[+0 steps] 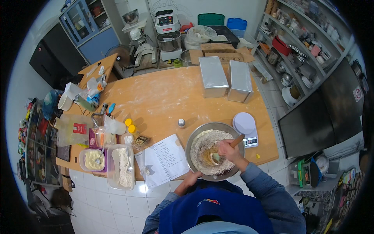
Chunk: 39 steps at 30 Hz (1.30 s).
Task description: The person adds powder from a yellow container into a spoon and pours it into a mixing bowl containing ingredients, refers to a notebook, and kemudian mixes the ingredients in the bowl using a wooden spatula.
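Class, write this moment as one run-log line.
left hand: at bowl rim | right hand: gripping wooden handle | flour mixture: inside bowl | notebook: open, left of bowl

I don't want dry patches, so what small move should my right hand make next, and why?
Perhaps sweep the wooden-handled tool in your right hand outward into the pale flour, which looks dry around the yellowish patch. Your left hand, at the rim of the metal bowl, could steady it.
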Each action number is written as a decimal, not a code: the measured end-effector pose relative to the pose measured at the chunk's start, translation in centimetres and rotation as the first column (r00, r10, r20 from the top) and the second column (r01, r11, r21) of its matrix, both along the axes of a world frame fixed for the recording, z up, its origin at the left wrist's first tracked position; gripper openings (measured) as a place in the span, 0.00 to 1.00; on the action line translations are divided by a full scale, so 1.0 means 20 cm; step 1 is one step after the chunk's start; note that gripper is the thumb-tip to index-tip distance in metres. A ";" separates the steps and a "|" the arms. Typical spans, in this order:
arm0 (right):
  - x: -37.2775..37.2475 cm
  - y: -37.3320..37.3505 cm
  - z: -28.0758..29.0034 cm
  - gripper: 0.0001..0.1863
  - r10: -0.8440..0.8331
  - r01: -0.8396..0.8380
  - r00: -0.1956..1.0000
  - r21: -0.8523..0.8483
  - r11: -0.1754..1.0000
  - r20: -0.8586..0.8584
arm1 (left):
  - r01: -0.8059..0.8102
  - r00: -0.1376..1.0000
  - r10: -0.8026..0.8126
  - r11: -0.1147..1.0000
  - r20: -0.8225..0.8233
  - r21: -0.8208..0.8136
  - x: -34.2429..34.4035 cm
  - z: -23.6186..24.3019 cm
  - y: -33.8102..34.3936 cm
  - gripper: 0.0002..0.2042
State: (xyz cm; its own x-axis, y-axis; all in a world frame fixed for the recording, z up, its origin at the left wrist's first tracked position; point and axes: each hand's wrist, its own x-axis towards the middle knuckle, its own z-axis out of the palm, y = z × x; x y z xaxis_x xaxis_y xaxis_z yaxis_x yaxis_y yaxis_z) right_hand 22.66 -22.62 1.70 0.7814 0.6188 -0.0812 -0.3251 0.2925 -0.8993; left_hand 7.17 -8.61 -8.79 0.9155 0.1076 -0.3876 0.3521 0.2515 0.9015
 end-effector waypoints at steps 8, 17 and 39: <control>0.04 0.08 -0.09 0.19 -0.351 0.340 0.889 0.088 0.936 0.293 | 0.048 0.998 -0.048 0.998 -0.027 -0.033 0.00 -0.04 0.01 0.22; 0.08 -0.06 -0.02 0.21 -0.186 0.192 0.980 -0.092 0.977 0.078 | 0.010 0.999 -0.010 1.000 0.037 0.005 -0.01 -0.03 0.00 0.20; 0.18 -0.14 0.00 0.17 -0.244 0.222 0.918 0.105 0.969 0.312 | 0.012 1.000 -0.011 0.995 -0.015 0.098 0.00 0.05 0.00 0.18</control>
